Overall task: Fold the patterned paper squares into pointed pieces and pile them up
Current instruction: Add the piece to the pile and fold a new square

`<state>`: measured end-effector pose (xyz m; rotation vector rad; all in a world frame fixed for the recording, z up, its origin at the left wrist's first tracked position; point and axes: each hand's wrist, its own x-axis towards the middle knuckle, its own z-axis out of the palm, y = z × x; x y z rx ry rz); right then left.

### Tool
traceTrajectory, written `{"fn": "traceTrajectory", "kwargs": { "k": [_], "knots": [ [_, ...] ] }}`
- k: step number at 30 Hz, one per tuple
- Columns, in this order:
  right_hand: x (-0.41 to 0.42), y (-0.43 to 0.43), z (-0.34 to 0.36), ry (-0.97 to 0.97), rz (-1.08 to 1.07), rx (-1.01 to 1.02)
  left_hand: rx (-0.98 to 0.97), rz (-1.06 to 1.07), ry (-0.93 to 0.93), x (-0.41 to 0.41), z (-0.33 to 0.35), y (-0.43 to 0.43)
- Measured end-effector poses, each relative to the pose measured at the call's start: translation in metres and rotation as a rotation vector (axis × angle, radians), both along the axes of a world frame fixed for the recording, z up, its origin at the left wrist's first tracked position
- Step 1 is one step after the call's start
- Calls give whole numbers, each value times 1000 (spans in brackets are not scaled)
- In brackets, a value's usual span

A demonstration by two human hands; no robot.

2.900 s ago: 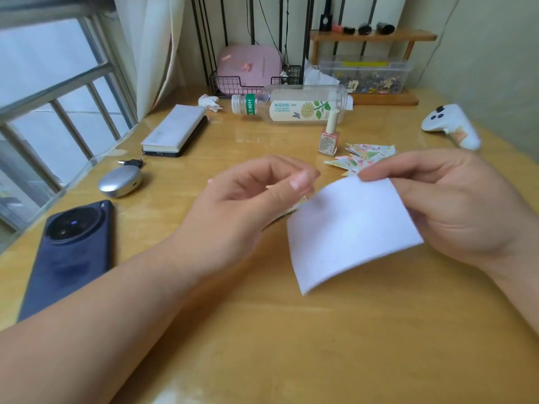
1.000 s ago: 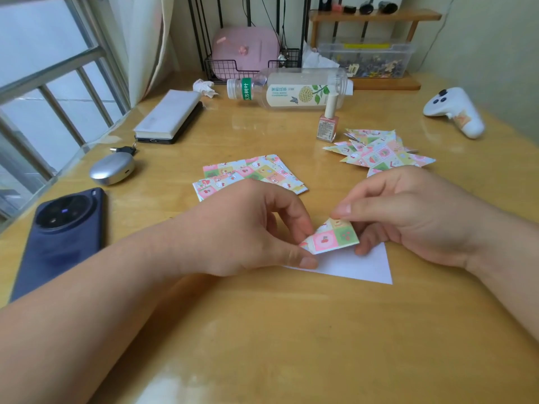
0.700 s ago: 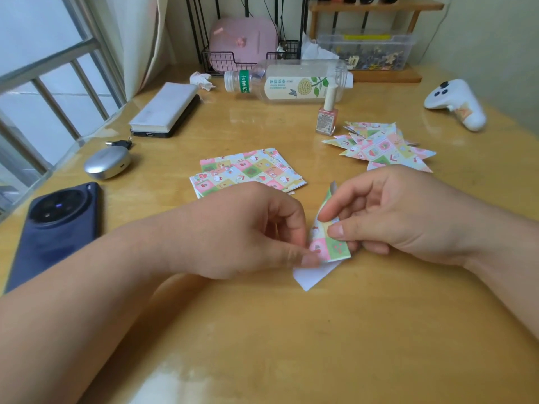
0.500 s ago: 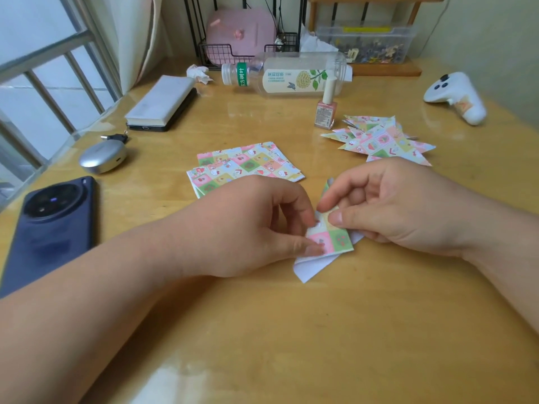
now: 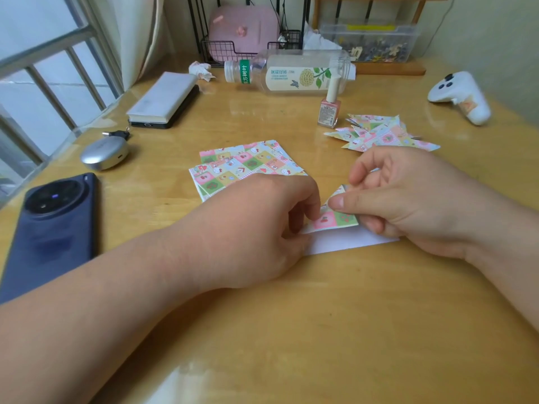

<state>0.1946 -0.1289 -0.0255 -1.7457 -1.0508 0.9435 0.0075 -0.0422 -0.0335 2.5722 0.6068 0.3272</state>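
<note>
Paper square [image 5: 338,221] at centre of frame, flat on wooden table [image 5: 320,330], white side up, patterned flap folded over its upper edge. Left hand [image 5: 262,225] curled, fingertips pinching the flap's left end. Right hand [image 5: 408,199] pinches the flap's right part, thumb on top. Stack of unfolded squares [image 5: 248,161] just above left hand. Pile of pointed pieces [image 5: 385,135] upper right, near nail polish bottle [image 5: 329,109].
</note>
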Motion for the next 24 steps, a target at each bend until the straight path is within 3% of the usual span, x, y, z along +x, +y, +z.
{"fn": "traceTrajectory", "kwargs": {
  "k": [6,11,16,24],
  "knots": [
    [4,-5,13,3,82,-236,58,17,19,2,-1,-1],
    [2,-9,19,49,187,-321,118,-19,6,3,-4,-1],
    [1,-10,20,25,208,-315,-49,-109,-1,0,0,6],
    [5,-9,16,-142,200,-382,-255,-10,-3,3,-3,19]
  ]
}}
